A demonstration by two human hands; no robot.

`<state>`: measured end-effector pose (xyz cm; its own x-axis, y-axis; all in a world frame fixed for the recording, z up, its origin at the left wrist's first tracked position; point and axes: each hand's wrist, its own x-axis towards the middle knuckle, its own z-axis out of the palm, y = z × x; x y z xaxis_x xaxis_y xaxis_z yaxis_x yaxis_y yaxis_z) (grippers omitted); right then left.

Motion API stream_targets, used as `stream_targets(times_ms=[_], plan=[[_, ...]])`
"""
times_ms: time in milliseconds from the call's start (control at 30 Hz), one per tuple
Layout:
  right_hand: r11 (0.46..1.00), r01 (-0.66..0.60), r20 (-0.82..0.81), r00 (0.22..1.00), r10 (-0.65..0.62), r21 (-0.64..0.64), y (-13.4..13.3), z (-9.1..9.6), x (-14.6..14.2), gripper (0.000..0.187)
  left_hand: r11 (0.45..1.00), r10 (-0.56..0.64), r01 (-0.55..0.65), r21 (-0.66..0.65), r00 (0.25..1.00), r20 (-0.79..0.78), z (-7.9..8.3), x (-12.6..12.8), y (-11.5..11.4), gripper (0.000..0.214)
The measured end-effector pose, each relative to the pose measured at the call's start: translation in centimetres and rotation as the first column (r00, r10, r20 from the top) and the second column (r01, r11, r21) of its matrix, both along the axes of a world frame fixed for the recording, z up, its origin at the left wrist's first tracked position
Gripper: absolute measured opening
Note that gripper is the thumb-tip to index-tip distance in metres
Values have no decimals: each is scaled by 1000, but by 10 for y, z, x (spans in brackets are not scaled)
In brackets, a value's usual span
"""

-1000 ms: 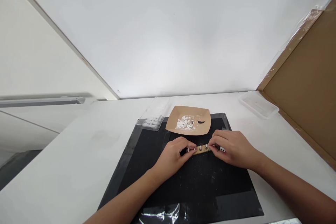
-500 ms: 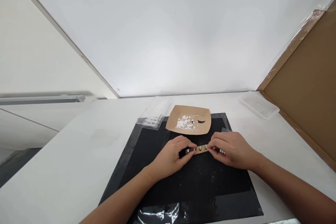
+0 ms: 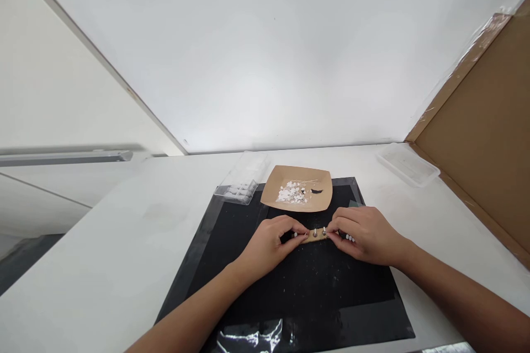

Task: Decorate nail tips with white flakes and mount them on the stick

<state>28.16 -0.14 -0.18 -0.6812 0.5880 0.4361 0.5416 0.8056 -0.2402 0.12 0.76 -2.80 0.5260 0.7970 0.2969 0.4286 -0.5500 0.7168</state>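
Note:
A narrow tan strip [image 3: 318, 234] lies across the black mat, with small round metallic pieces and white bits standing along it. My left hand [image 3: 276, 241] pinches the strip's left part between thumb and fingertips. At its right part, my right hand [image 3: 366, 234] closes thumb and fingers on the strip beside one of the metallic pieces. Small white pieces [image 3: 350, 237] show under the right fingers. Both strip ends are partly hidden by the hands.
Beyond the hands, a brown paper tray [image 3: 269, 193] holds white flakes and a dark curved scrap. Left of it is a clear compartment box [image 3: 238, 190]. A translucent shallow container [image 3: 408, 165] stands at the back right, near a cardboard panel [image 3: 480, 132]. The black mat [image 3: 306, 298] covers the white table [image 3: 124, 237] centrally.
My left fingertips have shifted slightly and closed further around the strip's left part, hiding more of the white bits there. My right hand has barely moved.

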Motion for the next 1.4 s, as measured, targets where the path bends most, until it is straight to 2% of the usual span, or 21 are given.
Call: stream_targets(times_ms=[567,767,933,1067,1133,1400], plan=[[1000,-7,-14,1000,7,9,-1,-5,-6,12,994,86,-84,68,996,-31,-5,4,-5,10],[996,19,-6,1000,-18,88,-2,-3,-11,16,994,76,-73,83,997,-24,-5,5,-6,12],[979,54,-13,999,-53,197,-6,-4,-27,17,997,81,-81,20,997,4,-3,6,-5,11],[959,69,29,996,-80,273,-10,-8,-42,20,996,61,-59,-69,998,26,1,4,-3,2],[948,69,53,995,-90,310,-12,-10,-46,20,994,53,-51,-96,998,24,2,3,-2,6],[932,82,146,979,-142,354,-14,-8,-53,22,989,87,-82,-124,995,39,1,4,-6,8]])
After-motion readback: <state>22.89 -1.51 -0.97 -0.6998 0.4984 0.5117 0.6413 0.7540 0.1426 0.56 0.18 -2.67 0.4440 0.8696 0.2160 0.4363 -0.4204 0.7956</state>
